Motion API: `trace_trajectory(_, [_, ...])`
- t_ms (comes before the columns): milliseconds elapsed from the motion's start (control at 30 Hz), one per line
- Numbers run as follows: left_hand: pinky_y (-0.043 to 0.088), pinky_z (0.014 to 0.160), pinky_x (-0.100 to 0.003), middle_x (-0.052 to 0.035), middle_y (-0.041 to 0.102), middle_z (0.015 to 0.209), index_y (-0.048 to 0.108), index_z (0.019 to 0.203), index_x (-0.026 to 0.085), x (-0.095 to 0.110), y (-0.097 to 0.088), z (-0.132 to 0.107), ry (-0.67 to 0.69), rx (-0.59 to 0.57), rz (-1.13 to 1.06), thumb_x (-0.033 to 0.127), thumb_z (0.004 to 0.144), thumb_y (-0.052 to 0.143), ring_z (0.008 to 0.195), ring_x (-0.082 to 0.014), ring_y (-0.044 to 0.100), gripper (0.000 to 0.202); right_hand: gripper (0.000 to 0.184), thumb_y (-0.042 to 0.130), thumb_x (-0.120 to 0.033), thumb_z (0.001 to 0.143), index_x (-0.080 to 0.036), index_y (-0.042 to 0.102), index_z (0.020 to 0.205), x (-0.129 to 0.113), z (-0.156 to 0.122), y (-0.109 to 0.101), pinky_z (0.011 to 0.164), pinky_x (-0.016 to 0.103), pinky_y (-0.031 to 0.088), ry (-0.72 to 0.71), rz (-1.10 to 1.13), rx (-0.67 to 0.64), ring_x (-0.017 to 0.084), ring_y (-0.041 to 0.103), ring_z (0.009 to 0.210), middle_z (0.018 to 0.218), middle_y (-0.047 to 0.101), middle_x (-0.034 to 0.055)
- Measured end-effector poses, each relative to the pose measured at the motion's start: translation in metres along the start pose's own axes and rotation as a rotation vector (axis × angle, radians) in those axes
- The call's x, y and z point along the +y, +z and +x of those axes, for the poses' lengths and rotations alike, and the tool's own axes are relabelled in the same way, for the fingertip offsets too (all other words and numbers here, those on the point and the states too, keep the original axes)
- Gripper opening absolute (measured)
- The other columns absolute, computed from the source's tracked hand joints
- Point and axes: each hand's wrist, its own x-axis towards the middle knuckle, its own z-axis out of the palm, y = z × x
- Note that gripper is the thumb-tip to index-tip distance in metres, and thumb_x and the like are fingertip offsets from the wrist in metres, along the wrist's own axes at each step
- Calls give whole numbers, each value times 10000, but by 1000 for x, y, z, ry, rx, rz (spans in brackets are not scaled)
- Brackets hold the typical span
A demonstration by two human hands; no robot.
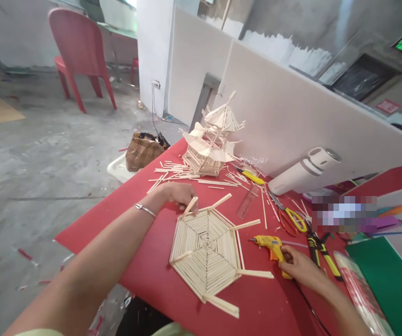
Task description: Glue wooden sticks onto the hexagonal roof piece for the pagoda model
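Note:
A many-sided panel of wooden sticks (218, 254), laid in rings around its centre, rests on the red table. Several short stick arms jut out from its corners. My left hand (181, 193) is at the far left corner with curled fingers, pinching a wooden stick (189, 208) there; its fingertips are partly hidden. To the right of the panel, my right hand (300, 266) is wrapped around the handle of a yellow glue gun (270, 242). The gun's nozzle points left, toward the panel, apart from it. A dark cord trails from the handle toward me.
A stick pagoda model (213, 144) stands at the back of the red table (144, 254), with loose sticks (172, 171) around it. Nearby are a yellow cutter (253, 177), clear ruler (247, 203), scissors (293, 219), pliers (321, 252), a white bottle (302, 172) and a green board (390, 280).

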Motion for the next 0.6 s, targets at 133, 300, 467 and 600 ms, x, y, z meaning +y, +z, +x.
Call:
trace_trajectory(133, [234,385,-196,16,488,381,756,644,127,2,1,-1,7,-5,-21,388,533,860,377,-64,370,302,183,638,-368,571,-280,559,710,-6,-3,-1,611,385,555,52,57,-13,285,702,701,655,645,12])
trace_trajectory(300, [241,385,-208,10,494,384,746,610,132,-2,0,4,32,-16,-12,402,529,864,378,-73,388,306,328,640,-442,593,-286,521,856,-22,1,-21,624,375,554,99,127,53,248,694,647,759,659,22])
trace_trajectory(467, [225,374,-213,-2,510,387,736,586,132,-8,0,10,84,-20,-18,392,535,857,363,-80,394,292,442,588,-462,695,-244,553,1079,-81,11,-50,505,306,461,-54,-74,214,202,588,540,638,589,-19])
trace_trajectory(600, [230,372,-220,-8,499,380,725,569,135,-6,0,8,52,-16,4,395,545,853,362,-87,395,291,400,549,-484,779,-211,613,1064,-150,11,-60,580,297,482,-269,-223,226,226,634,689,758,661,27])
